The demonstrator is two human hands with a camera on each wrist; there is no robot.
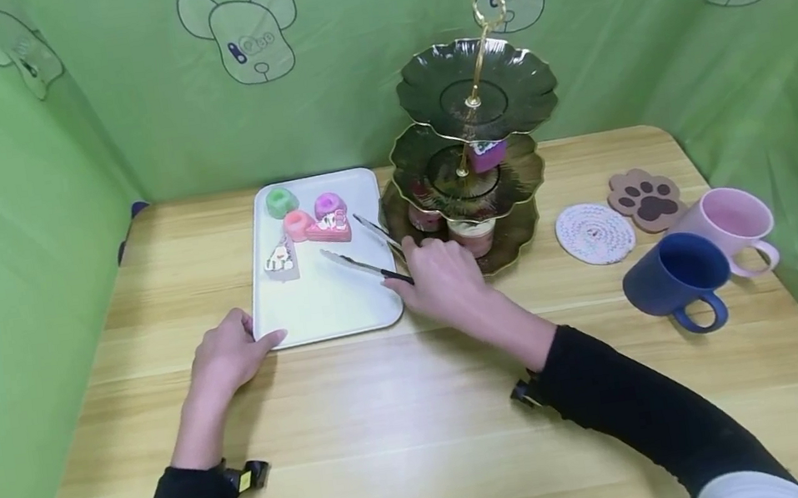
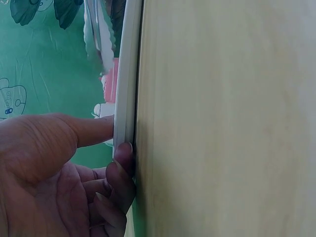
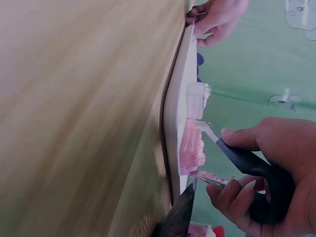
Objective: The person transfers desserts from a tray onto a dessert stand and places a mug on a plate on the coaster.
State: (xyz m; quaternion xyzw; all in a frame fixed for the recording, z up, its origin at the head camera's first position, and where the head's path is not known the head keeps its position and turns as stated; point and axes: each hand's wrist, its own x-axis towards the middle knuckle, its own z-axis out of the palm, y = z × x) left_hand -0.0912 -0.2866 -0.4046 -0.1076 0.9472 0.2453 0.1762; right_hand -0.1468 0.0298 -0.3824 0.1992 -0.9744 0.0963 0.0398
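Note:
My left hand (image 1: 227, 351) pinches the near left corner of a white tray (image 1: 324, 313), thumb on top and fingers at the underside in the left wrist view. My right hand (image 1: 443, 272) holds food tongs (image 1: 371, 268) with black handles (image 3: 247, 160); their arms are spread and the tips hang over the tray's right half. Between the tips and the far side lie a pink cake slice (image 1: 330, 229), a pink ring (image 1: 297, 225), a purple ring (image 1: 329, 205) and a green ring (image 1: 281, 202). A white cake slice (image 1: 280, 258) sits at the tray's left.
Right behind my right hand stands a three-tier dark stand (image 1: 477, 91) with gold edges; a purple cake piece (image 1: 488, 155) is on its middle tier, cups (image 1: 473, 235) on the bottom one. Farther right are a round coaster (image 1: 595, 233), a paw coaster (image 1: 646, 200), a blue mug (image 1: 664, 281) and a pink mug (image 1: 725, 227).

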